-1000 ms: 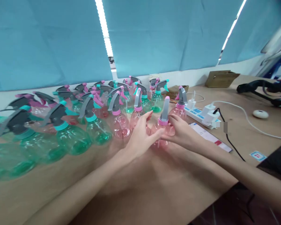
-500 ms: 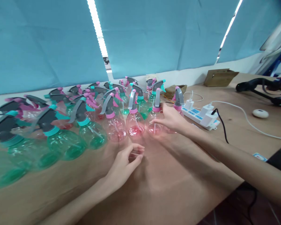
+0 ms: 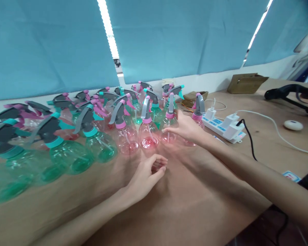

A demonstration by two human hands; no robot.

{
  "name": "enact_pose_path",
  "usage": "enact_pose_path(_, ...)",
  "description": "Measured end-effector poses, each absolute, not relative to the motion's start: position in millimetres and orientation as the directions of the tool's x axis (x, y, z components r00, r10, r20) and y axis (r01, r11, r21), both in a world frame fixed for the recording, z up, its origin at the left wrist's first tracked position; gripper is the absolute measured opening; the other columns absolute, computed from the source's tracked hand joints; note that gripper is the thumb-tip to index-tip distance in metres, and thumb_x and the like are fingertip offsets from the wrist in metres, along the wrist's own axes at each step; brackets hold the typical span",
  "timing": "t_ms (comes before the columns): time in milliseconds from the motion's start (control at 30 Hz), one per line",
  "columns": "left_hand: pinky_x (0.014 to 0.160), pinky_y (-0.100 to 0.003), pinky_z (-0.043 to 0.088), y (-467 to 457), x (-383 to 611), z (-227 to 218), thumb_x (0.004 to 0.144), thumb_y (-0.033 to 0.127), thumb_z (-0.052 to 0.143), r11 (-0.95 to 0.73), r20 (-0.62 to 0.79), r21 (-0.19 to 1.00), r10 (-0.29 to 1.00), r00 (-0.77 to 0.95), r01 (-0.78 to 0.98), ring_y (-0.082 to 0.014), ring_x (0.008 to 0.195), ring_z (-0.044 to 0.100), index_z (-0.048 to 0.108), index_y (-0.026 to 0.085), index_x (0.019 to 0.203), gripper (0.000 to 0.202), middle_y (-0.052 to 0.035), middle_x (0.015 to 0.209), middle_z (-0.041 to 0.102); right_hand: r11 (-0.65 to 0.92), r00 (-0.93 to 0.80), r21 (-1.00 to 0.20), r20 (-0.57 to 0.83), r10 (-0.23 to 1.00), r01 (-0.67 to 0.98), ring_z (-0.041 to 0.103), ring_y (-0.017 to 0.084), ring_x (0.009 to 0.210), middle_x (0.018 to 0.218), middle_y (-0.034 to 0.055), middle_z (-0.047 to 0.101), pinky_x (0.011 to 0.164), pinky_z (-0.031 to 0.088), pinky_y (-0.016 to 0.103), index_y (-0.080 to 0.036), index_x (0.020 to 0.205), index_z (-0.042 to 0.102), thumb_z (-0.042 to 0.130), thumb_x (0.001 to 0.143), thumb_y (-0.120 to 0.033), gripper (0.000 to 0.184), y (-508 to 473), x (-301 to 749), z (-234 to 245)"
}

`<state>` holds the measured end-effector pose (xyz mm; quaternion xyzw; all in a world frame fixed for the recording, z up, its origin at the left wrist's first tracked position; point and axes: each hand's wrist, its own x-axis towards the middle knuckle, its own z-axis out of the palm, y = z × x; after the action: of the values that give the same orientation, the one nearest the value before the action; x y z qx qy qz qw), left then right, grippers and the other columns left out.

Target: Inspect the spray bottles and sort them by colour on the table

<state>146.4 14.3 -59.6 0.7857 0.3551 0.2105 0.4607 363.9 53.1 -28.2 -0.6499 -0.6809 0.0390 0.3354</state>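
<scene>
My right hand grips a clear pink spray bottle from its right side, thumb in front; the bottle stands upright on the table. Its pink collar and grey trigger head rise above the hand. Left of it stands another pink spray bottle with a little liquid in it. Behind my right hand, partly hidden, is one more pink spray bottle. My left hand rests low over the table in front of the bottles, fingers loosely curled, a gap between thumb and fingers, holding nothing.
Several green spray bottles and pink ones crowd the left and back of the table. At the right lie a white power strip with plugged-in adapters, a white oval object, and a cardboard box. A blue covering hangs behind.
My right hand has shifted the pink spray bottle slightly left, closer to its neighbour. My left hand has moved a little to the right. The view has shifted slightly.
</scene>
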Motion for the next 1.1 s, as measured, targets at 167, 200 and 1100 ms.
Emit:
enact_pose_path(167,0.086,-0.039,0.054,19.0,149.7,-61.4,0.089,0.02,0.055,-0.319,0.005,0.878,0.752,0.66,0.356,-0.0219,0.095,0.066,0.062,0.02,0.097,0.011,-0.0067,0.098,0.07,0.173,0.083,-0.541,0.417,0.905,0.823,0.06,0.036,0.116,0.127,0.0177,0.063,0.092,0.051,0.049,-0.016,0.13,0.05,0.073,0.078,-0.04,0.061,11.0,370.5,-22.4)
enact_pose_path(200,0.086,-0.04,0.054,20.6,150.9,-61.4,0.089,0.02,0.055,-0.318,0.005,0.879,0.75,0.661,0.354,-0.0221,0.096,0.066,0.062,0.019,0.097,0.011,-0.0068,0.099,0.07,0.162,0.098,-0.573,0.396,0.913,0.804,0.064,0.034,0.11,0.122,0.0164,0.065,0.088,0.053,0.046,-0.017,0.124,0.055,0.071,0.08,-0.04,0.052,-0.1,374.8,-20.2)
enact_pose_path(1100,0.082,-0.034,0.051,-5.0,129.7,-51.9,0.092,0.025,0.052,-0.309,0.022,0.902,0.729,0.684,0.301,-0.019,0.094,0.064,0.061,0.018,0.099,0.013,-0.0044,0.101,0.067,0.133,0.167,-0.584,0.431,0.887,0.8,0.061,0.033,0.096,0.103,0.0081,0.062,0.084,0.05,0.05,-0.026,0.107,0.054,0.07,0.074,-0.061,0.051,-40.5,395.3,-56.5)
